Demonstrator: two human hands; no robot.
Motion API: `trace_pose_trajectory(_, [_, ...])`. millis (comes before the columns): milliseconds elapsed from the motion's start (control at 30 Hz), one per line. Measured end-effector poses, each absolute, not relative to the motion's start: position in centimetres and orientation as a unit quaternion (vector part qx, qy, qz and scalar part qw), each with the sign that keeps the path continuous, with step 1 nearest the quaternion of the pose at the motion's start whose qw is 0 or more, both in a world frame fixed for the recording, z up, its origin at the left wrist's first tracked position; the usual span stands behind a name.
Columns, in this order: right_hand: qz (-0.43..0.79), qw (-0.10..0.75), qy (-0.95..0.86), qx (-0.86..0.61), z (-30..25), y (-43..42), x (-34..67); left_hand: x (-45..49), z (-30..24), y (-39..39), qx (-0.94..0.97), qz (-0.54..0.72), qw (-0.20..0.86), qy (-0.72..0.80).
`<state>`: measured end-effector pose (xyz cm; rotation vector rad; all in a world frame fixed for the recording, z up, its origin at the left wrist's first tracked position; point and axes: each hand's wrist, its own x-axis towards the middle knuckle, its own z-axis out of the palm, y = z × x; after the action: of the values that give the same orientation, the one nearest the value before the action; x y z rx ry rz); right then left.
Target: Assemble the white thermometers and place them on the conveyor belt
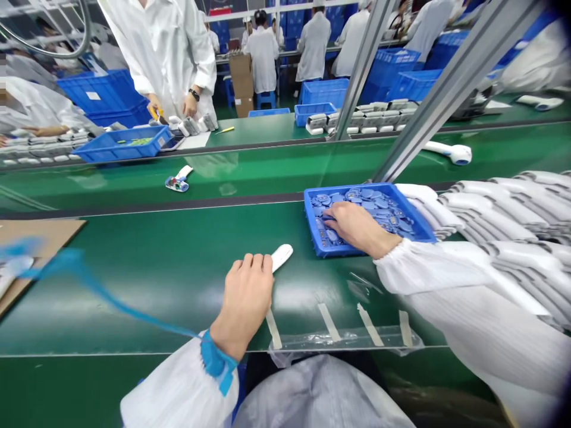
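My left hand [250,291], with a blue band at its wrist, is closed over a white plastic housing [282,257] on the green work surface [147,267]. The housing's rounded end sticks out to the right of my fingers; the rest is hidden under the hand. My right hand [352,226] reaches into a blue tray [341,250] filled with blue oval parts [370,202]. Its fingers are slightly apart and touch the parts at the tray's left side. I see no part lifted between them.
Rows of white housings [495,208] lie right of the tray. Tape strips [329,322] stick near the front edge. A metal post [450,89] rises behind the tray. Cardboard [44,238] lies at left. Across the green belt [276,172], a person in white [165,53] works with both hands.
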<state>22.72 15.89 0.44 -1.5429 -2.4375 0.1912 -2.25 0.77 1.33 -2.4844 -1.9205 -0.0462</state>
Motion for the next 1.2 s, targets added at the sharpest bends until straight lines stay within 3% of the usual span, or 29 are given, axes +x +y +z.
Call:
trace_pose_trajectory(100, [0.075,0.131,-0.836,-0.527,0.5,16.0,22.5,-2.5,1.7,1.6,-0.754,-0.039,-0.038,-0.655])
trace_pose_trajectory(233, [0.105,0.174,-0.826,-0.526,2.1,14.5,23.5,-4.4,1.4,1.7,-0.661,-0.24,-0.251,-0.665])
trace_pose_trajectory(333, [0.256,0.248,-0.781,-0.513,3.4,11.8,23.4,-3.8,1.1,1.3,-0.574,-0.345,-0.441,-0.597])
trace_pose_trajectory(400, [0.408,0.312,-0.708,-0.484,4.0,9.7,22.7,-2.3,1.2,1.1,-0.555,-0.371,-0.488,-0.563])
trace_pose_trajectory(500, [0.541,0.376,-0.596,-0.459,4.3,6.7,21.2,0.2,2.2,0.7,-0.615,-0.325,-0.434,-0.573])
trace_pose_trajectory(633, [0.588,0.422,-0.499,-0.476,3.7,4.4,19.7,2.1,3.6,0.5,-0.681,-0.268,-0.351,-0.584])
trace_pose_trajectory(833, [0.508,0.482,-0.533,-0.474,2.6,3.3,19.3,1.8,4.1,0.8,-0.685,-0.253,-0.392,-0.56])
trace_pose_trajectory(933, [0.472,0.467,-0.586,-0.464,2.7,3.1,20.0,1.4,4.4,0.8,-0.71,-0.215,-0.399,-0.538])
trace_pose_trajectory(1100, [0.424,0.367,-0.704,-0.436,3.2,2.8,20.7,1.6,4.5,0.8,-0.777,-0.208,-0.304,-0.511])
trace_pose_trajectory(1200, [0.318,0.376,-0.754,-0.435,2.3,2.2,20.6,1.8,3.8,1.0,-0.808,-0.202,-0.215,-0.509])
